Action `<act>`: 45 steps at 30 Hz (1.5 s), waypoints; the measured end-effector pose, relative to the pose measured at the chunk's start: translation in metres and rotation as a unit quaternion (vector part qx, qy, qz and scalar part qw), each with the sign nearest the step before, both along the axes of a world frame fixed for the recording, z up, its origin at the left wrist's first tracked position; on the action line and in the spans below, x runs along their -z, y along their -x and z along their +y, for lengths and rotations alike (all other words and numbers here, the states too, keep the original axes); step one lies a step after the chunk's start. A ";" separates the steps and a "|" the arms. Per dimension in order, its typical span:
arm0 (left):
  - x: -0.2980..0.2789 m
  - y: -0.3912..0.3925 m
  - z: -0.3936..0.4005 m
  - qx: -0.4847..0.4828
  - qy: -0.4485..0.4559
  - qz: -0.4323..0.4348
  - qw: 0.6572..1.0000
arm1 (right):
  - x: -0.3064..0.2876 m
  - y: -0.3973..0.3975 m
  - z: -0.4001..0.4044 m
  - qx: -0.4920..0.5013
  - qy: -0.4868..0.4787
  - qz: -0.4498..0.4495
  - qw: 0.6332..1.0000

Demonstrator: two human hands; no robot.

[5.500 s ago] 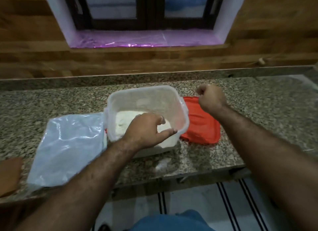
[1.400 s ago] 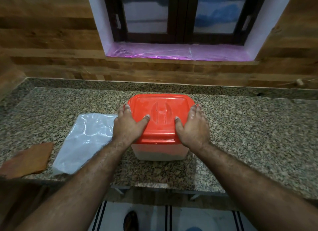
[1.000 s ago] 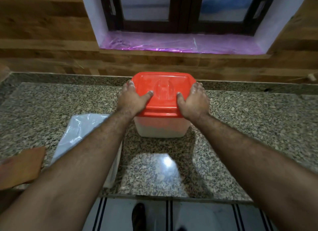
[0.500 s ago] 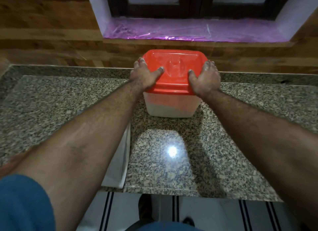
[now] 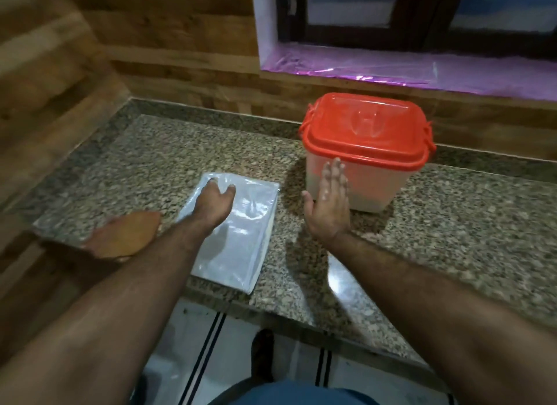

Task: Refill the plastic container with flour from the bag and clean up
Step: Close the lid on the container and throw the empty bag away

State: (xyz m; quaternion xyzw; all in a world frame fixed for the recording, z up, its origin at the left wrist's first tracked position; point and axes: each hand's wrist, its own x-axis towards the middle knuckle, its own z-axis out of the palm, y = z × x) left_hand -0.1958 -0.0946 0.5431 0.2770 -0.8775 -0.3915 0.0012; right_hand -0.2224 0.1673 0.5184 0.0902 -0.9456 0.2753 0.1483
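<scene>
From the head camera, your left hand (image 5: 214,205) presses flat, fingers spread, on the crinkled clear plastic bag (image 5: 233,232) lying on the speckled granite counter (image 5: 446,223). Your right hand (image 5: 328,205) hovers open, holding nothing, before the translucent square container (image 5: 361,184) capped by a glossy red lid (image 5: 366,133).

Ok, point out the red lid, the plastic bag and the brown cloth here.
red lid (image 5: 366,130): head view, centre of its top.
plastic bag (image 5: 241,238): head view, bare middle of the flattened bag.
brown cloth (image 5: 123,237): head view, middle of the cloth.

Bare forearms, no sleeves in view; blue garment (image 5: 289,392) at the bottom edge (partly cut off), dark shoe (image 5: 262,356) below
</scene>
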 end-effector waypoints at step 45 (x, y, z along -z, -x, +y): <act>-0.016 0.024 -0.153 0.067 -0.355 -0.111 0.926 | -0.012 0.035 -0.161 0.013 0.416 -0.391 0.821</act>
